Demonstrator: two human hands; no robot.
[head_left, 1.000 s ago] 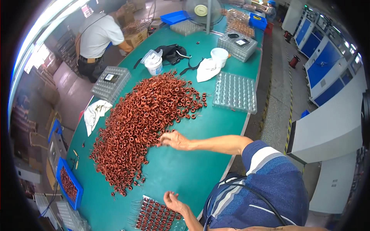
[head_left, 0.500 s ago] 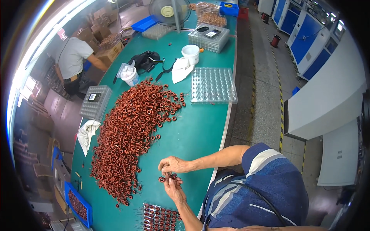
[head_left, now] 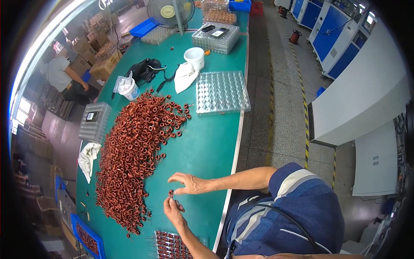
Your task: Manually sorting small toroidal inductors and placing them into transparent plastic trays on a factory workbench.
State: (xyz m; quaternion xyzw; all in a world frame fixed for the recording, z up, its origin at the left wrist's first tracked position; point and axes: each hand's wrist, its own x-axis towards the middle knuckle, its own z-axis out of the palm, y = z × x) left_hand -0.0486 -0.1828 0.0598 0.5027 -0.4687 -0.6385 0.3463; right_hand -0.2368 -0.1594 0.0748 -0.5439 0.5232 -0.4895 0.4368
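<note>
My left hand is closed, pinching a small red-brown wire-wound ring coil upright between thumb and fingertips. Lower in its fingers is a dark bit, perhaps a second coil. Just above, my right hand is open, fingers apart and stretched out to the left, thumb close to the coil; I see nothing in it. A large heap of similar ring coils with thin wire ends covers the table left of both hands. Below my left forearm lies a clear plastic tray with rows of dark red coils, cut by the frame's lower edge.
The green table also bears an empty clear tray, a white tub, a white cloth, a black bag, a second tub and stacked trays. Another person stands beyond the far side.
My right hand's fingers have spread and come away from the coils that both hands were holding. My left hand has turned, keeping a coil at its fingertips. The whole view has shifted slightly.
</note>
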